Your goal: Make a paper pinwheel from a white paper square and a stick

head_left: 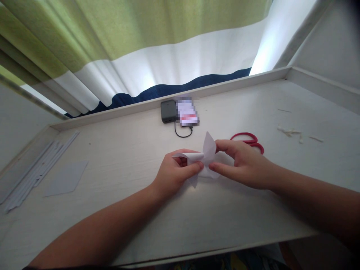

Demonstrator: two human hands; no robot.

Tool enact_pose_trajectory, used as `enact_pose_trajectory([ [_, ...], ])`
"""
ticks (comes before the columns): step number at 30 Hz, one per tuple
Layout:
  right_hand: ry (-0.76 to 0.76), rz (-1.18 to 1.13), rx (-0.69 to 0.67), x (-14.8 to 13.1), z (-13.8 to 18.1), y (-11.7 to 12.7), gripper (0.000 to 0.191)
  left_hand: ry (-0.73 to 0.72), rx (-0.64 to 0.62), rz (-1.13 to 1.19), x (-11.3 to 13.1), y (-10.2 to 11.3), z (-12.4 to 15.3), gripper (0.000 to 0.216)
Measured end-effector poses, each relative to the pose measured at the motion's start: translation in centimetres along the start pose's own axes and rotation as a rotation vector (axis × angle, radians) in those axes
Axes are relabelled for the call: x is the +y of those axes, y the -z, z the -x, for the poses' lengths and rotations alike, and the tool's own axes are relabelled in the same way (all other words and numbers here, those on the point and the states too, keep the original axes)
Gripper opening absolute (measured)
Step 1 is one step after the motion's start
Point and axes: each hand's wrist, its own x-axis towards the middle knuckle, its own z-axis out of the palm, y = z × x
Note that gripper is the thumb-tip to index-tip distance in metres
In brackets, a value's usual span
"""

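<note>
Paper [209, 148] sat between both hands in the head view, out over the middle of the white table [242, 213], with one flap poking up and another curled over on the left. Left hand [174, 170] had it clamped, thumb on top and fingers behind. Right hand [249, 161] had its thumb tip at the paper near the middle and its forefinger by the upright flap, the two spread apart; couldn't tell if it was really gripping. Honestly, the left thumb looked like the key bit: best bet was pinning the centre firmly while the right handled one flap, gently, so nothing creased or tore. Red scissors [255, 138] lay just past the right hand, partly hidden, so knuckles needed care there.
</note>
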Motion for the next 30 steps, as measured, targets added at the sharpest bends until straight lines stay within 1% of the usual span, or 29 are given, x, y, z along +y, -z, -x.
enact_pose_trajectory([
  [8, -0.036, -0.208, -0.074, -0.02, -0.33, -0.54, 0.019, -0.005, -0.04, -0.022, 0.27, -0.26, 0.05, 0.028],
  [14, -0.086, -0.216, -0.08, 0.52, -0.34, -0.85, 0.022, -0.024, -0.041, -0.04, 0.24, -0.31, 0.0, 0.028],
  [18, -0.096, -0.231, -0.084, 0.71, -0.32, -0.81, 0.022, -0.008, -0.042, -0.018, 0.2, -0.33, 0.0, 0.031],
  [24, -0.169, -0.213, -0.077, 0.33, -0.27, -0.89, 0.019, 0.024, -0.049, 0.005, 0.14, -0.36, 0.08, 0.032],
  [30, -0.188, -0.212, -0.047, -0.05, -0.33, -0.84, 0.016, 0.03, -0.091, 0.02, 0.32, -0.41, 0.18, 0.035],
])
